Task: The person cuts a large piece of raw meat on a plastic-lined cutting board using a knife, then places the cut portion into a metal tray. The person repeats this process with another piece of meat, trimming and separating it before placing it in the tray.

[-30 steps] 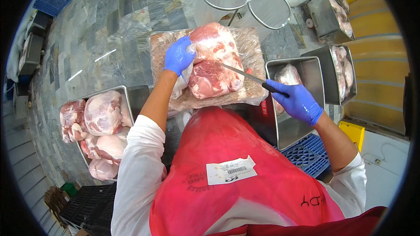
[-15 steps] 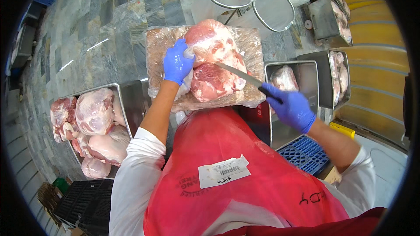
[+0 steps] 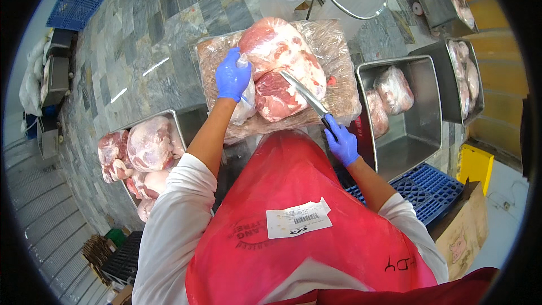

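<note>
A large raw piece of meat (image 3: 276, 45), pink with white fat, lies on a plastic-wrapped block (image 3: 339, 68) before me. Its near part (image 3: 275, 93) shows a dark red face. My left hand (image 3: 232, 76), in a blue glove, is closed on a crumpled clear plastic bag (image 3: 244, 107) against the meat's left side. My right hand (image 3: 342, 142), gloved too, grips the black handle of a knife (image 3: 305, 91). The knife's blade slants up and left, its tip at the upper edge of the red face.
Left of the block stands a metal tub (image 3: 179, 130) heaped with meat pieces. On the right, another metal tub (image 3: 411, 141) holds bagged meat, with a fuller tub (image 3: 435, 51) beyond. Round hoops (image 3: 357, 14) with clear bags stand at the far side. A blue pallet (image 3: 429, 189) lies at lower right.
The view has shifted, showing more of the right tub. My right hand has come nearer my body, and the knife now points more steeply away from me. The left hand keeps its hold.
</note>
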### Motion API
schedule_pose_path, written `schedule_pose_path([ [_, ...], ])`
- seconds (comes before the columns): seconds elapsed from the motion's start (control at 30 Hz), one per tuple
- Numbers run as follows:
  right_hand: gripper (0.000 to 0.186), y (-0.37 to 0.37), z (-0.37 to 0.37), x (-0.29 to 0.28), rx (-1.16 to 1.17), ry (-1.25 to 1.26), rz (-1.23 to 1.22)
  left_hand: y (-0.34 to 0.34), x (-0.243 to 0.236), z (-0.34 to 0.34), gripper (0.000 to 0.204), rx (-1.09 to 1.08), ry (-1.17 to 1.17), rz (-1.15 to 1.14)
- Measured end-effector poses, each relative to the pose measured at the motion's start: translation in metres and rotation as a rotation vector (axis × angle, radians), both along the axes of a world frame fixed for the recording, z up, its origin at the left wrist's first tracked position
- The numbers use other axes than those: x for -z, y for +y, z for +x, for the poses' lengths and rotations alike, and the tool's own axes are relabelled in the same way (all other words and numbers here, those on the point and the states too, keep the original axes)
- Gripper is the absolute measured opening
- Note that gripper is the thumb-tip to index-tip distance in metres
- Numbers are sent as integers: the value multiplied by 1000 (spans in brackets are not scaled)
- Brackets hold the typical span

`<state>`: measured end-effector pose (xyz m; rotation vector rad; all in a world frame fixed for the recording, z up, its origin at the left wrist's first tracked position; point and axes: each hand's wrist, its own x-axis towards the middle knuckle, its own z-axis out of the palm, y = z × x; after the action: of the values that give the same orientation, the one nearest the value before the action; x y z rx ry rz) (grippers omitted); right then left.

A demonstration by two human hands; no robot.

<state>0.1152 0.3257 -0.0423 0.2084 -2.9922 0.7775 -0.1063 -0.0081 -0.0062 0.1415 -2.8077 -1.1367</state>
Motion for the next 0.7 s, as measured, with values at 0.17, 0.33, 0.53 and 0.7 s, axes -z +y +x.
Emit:
schedule_pose_path([
  [0.17,53,8,-4,2,30,-8,8,7,1,-5,40,5,101,-41],
  [0.33,52,19,-9,-108,-43,-87,26,-8,31,1,40,-23,174,-51],
  [0.53,44,28,-3,-180,-59,-123,126,5,15,16,32,-74,123,46],
  [0.7,44,12,-37,-192,-123,-115,154,3,19,20,30,-67,204,48],
])
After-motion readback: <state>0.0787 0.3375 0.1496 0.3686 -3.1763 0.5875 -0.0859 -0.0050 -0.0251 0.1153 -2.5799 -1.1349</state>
